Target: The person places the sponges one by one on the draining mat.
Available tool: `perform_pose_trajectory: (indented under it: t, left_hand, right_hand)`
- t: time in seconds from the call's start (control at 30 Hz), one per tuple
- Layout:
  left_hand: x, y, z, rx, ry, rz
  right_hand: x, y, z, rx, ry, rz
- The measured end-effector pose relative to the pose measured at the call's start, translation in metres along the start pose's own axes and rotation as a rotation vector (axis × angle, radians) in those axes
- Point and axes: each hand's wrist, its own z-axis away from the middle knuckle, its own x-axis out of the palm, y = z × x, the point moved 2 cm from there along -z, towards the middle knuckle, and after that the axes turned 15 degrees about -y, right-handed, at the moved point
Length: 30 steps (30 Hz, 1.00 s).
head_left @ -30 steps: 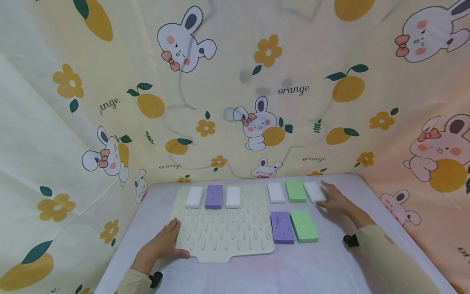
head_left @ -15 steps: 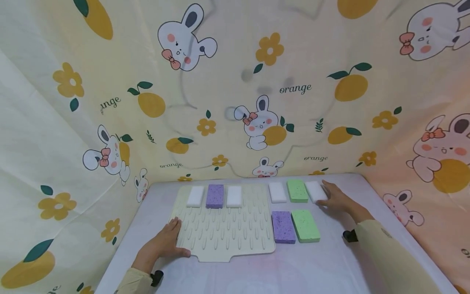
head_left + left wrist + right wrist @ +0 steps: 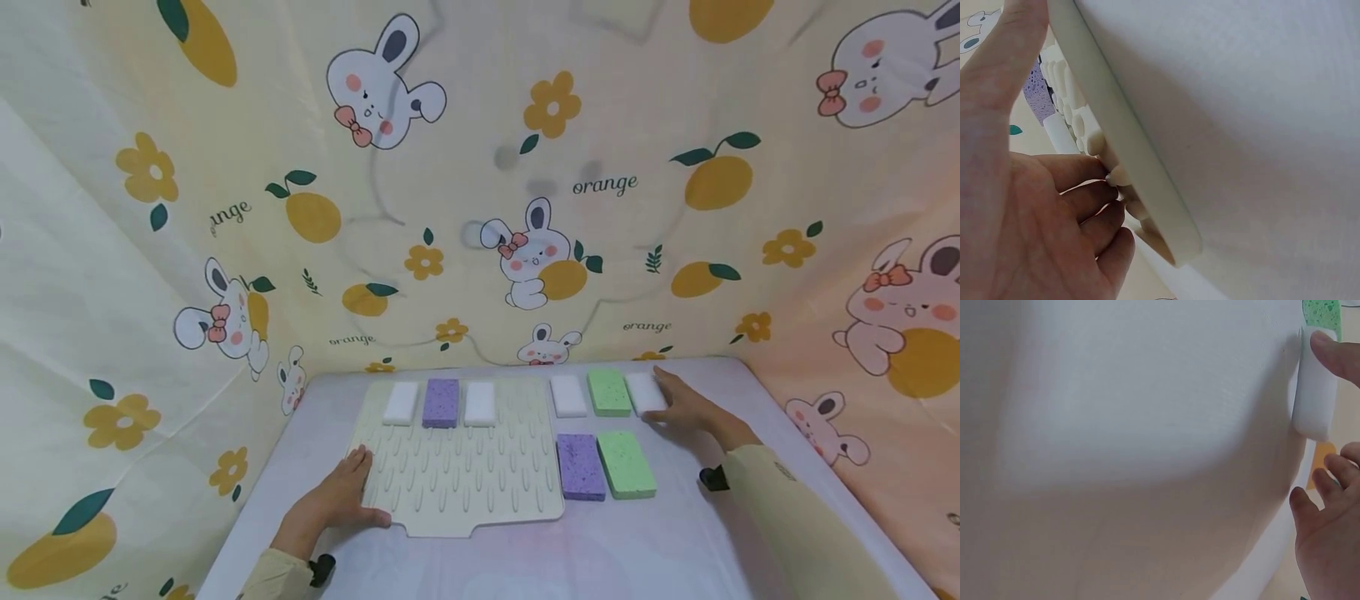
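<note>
A cream ridged drain mat (image 3: 465,492) lies on the table, with a white sponge (image 3: 401,403), a purple sponge (image 3: 441,403) and another white sponge (image 3: 480,403) along its far end. My left hand (image 3: 339,493) rests at the mat's left edge, fingers along the side and thumb at the front corner. In the left wrist view, its fingertips touch the mat's rim (image 3: 1138,150). At the far right, my right hand (image 3: 686,406) holds a white sponge (image 3: 642,393) between thumb and index finger. The thumb (image 3: 1335,353) lies on the sponge in the right wrist view; the other fingers are apart from it.
Right of the mat stand another white sponge (image 3: 568,396) and a green sponge (image 3: 609,392) in the back row. Nearer are a larger purple sponge (image 3: 581,467) and a larger green sponge (image 3: 627,465). A printed cloth (image 3: 465,167) walls the table (image 3: 600,550) behind and at the sides.
My right hand has moved slightly left, its index finger coming further over the far right white sponge. My left hand stays at the mat. The whole view shifts a little with the head.
</note>
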Motion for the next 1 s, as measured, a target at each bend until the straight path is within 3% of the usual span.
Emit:
perform_pose_trajectory:
  t: [1.0]
  left_hand:
    - [0.0003,-0.0003,0.0000,-0.039,-0.004,0.014]
  right_hand:
    - [0.0059,-0.0049,-0.0080,0.027,-0.007,0.022]
